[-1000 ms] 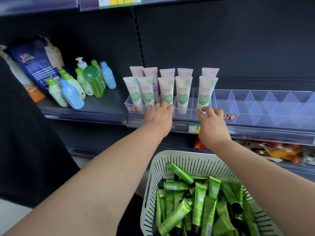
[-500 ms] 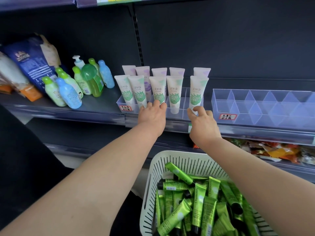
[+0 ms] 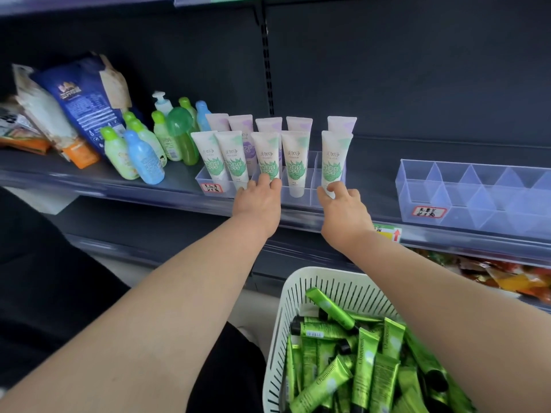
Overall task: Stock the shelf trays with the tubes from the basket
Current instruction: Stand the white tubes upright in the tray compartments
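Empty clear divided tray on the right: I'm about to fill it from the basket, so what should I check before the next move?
1. Free compartments in the empty clear divided plastic tray: ok.
2. Stock of glossy green tubes in the white slatted plastic basket: ok.
3. Free left hand: not ok, fingertips touch the filled clear tray.
4. Free right hand: not ok, fingers curl round the base of the rightmost white tube.
5. Tube fit in those compartments: cannot tell.

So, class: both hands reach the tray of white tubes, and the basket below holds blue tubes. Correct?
No. The head view shows the basket holds green tubes, not blue. The left hand and right hand reach the tray of white tubes.
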A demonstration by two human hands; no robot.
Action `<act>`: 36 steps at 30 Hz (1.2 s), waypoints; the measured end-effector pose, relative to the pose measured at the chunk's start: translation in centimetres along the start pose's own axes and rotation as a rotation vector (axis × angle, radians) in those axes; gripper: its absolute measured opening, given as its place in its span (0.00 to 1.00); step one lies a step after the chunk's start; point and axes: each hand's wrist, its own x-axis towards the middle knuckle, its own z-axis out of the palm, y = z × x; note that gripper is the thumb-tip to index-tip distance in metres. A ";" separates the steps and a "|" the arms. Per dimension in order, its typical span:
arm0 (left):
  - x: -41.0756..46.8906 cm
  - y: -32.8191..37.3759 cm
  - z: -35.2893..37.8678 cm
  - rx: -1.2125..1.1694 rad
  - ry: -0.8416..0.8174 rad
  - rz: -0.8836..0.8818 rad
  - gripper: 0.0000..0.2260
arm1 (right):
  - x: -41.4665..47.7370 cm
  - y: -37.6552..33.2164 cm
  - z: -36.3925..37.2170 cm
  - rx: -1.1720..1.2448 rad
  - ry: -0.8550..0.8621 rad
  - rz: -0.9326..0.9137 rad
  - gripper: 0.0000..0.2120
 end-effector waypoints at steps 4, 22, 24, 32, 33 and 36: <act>0.4 -0.6 0.1 -0.016 -0.015 -0.018 0.28 | 0.5 -0.6 0.0 0.006 -0.012 -0.002 0.32; 0.0 4.6 -2.5 -0.188 -0.054 -0.008 0.26 | -1.6 3.4 -1.3 -0.133 0.064 -0.053 0.34; 0.1 7.0 -3.3 -0.217 -0.032 0.034 0.24 | -2.8 5.8 -1.9 -0.125 0.089 -0.002 0.33; 0.5 17.9 -5.2 -0.213 -0.002 0.318 0.23 | -7.7 16.0 -4.0 -0.188 0.091 0.209 0.33; 0.6 19.1 -5.2 -0.211 -0.008 0.358 0.23 | -8.1 17.1 -4.1 -0.194 0.086 0.234 0.33; 0.6 22.2 -5.1 -0.170 -0.032 0.457 0.26 | -9.2 19.7 -4.1 -0.193 0.044 0.307 0.34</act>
